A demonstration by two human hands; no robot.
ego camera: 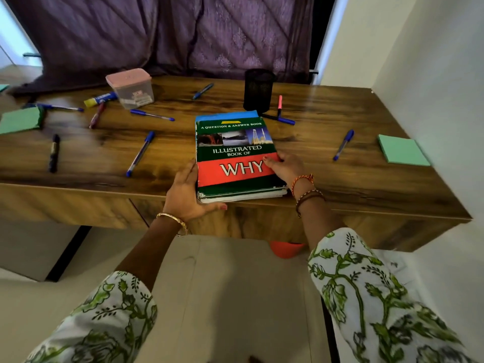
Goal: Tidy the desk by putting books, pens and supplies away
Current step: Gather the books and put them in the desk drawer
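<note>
A stack of books (pixel 235 153) lies at the front edge of the wooden desk (pixel 366 179), topped by a green and red one titled "Illustrated Book of WHY", with a blue book under it. My left hand (pixel 186 195) grips the stack's left near corner, thumb under the front edge. My right hand (pixel 285 167) presses on the stack's right side, fingers on the cover. Several blue pens lie scattered, among them a pen (pixel 140 153) left of the stack and another pen (pixel 343 144) to the right. A black mesh pen holder (pixel 258 90) stands behind the books.
A clear box with a pink lid (pixel 132 87) stands at the back left, a glue stick (pixel 100 99) beside it. Green sticky pads lie at the far left (pixel 22 120) and far right (pixel 402 153). A dark marker (pixel 54 153) lies left. A purple curtain hangs behind; a wall bounds the right.
</note>
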